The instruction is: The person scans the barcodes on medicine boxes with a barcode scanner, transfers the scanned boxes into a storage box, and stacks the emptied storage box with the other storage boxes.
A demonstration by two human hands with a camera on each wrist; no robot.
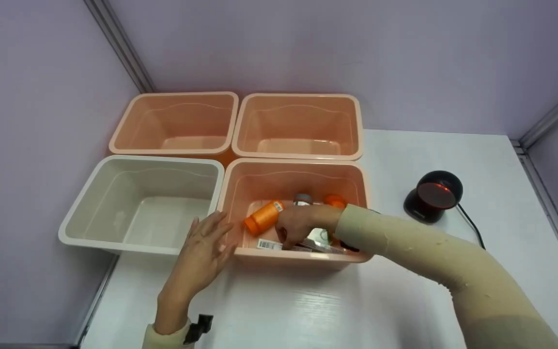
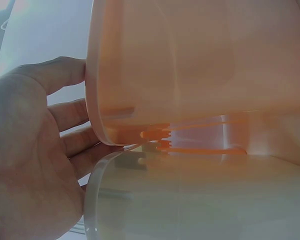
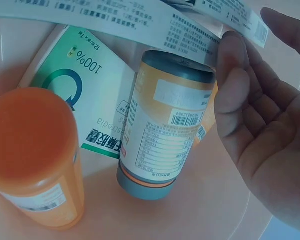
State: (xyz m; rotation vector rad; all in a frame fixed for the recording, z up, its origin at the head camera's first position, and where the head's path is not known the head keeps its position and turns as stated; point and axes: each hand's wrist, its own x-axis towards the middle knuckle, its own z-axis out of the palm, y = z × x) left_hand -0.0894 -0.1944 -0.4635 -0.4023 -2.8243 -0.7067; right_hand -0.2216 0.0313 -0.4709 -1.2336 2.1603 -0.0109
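My left hand rests at the meeting corner of the grey bin and the front pink bin, fingers loosely extended. In the left wrist view, its thumb touches the pink rim. My right hand reaches down inside the front pink bin, fingers bent. Its index fingertip touches a long white printed box; the thumb's contact is unclear. Beside it lie an orange bottle, a grey-capped bottle, a white-and-green box and another white box with a barcode.
Two pink bins stand behind, against the wall. A black scanner with a red-lit face and a cable sits on the white table at the right. Another orange item lies partly behind my right wrist.
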